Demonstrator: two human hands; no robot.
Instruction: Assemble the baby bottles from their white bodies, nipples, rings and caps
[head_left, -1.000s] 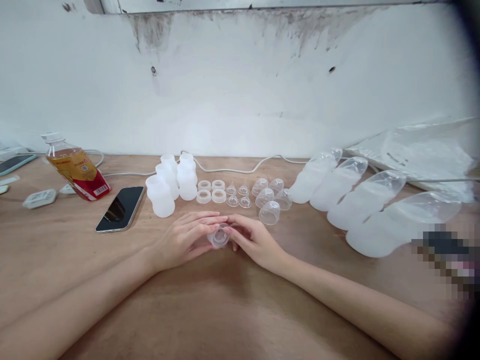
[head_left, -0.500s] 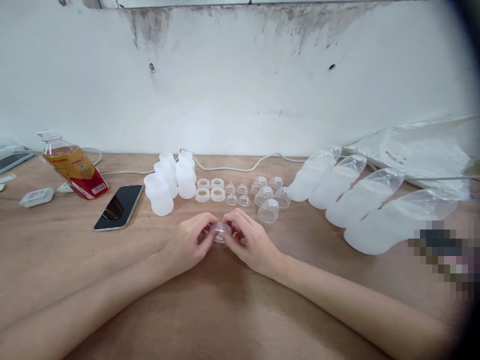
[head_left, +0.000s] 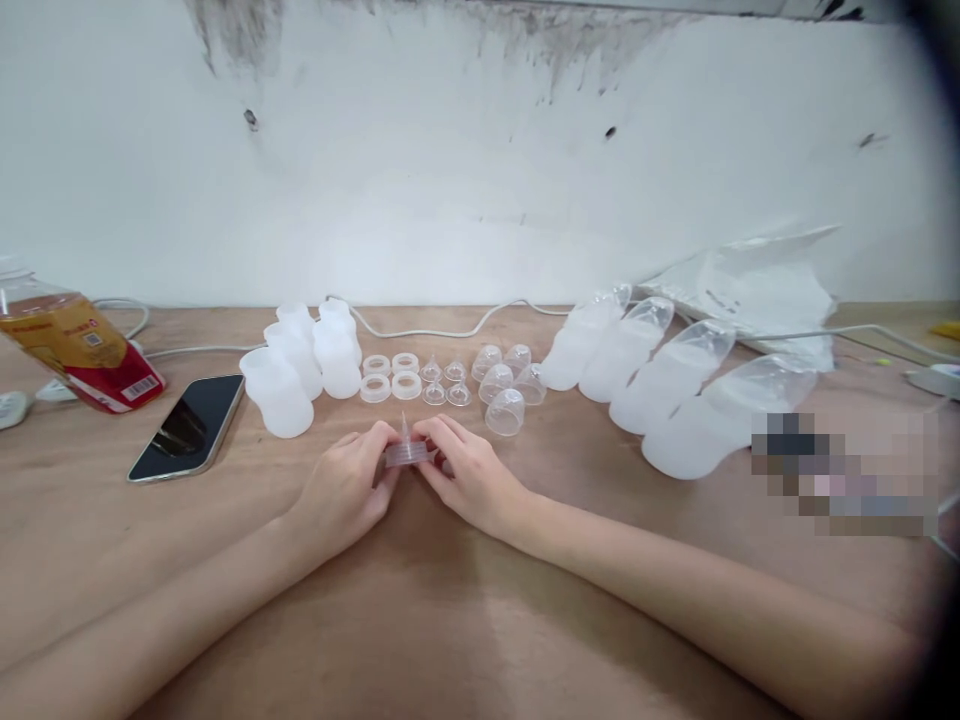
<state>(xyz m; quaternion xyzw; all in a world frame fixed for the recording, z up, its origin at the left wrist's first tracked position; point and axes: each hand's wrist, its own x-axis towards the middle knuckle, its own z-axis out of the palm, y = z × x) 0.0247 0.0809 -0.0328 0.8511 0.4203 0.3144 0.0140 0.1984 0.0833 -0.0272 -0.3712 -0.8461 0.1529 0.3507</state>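
Observation:
Between both hands is a translucent bottle collar ring (head_left: 407, 456) with a clear nipple (head_left: 406, 430) standing up through it. My left hand (head_left: 349, 485) is closed on the ring's left side, thumb in front. My right hand (head_left: 472, 475) has its fingers and thumb closed at the right side of the ring and nipple. Just behind the hands are several loose collar rings (head_left: 376, 388), several clear nipples (head_left: 458, 394) and several clear dome caps (head_left: 504, 412). Several frosted white bottle bodies (head_left: 277, 395) stand behind my left hand.
Capped white bottles (head_left: 686, 430) stand in a row at the right, before a white plastic bag (head_left: 750, 290). A phone (head_left: 187, 425) and a drink bottle (head_left: 82, 345) are at the left. A white cable (head_left: 450, 332) runs along the wall.
The ring has been tipped from facing me to lying flatter, and the nipple now points upward out of it. Both hands still hold it. The view has shifted to the right.

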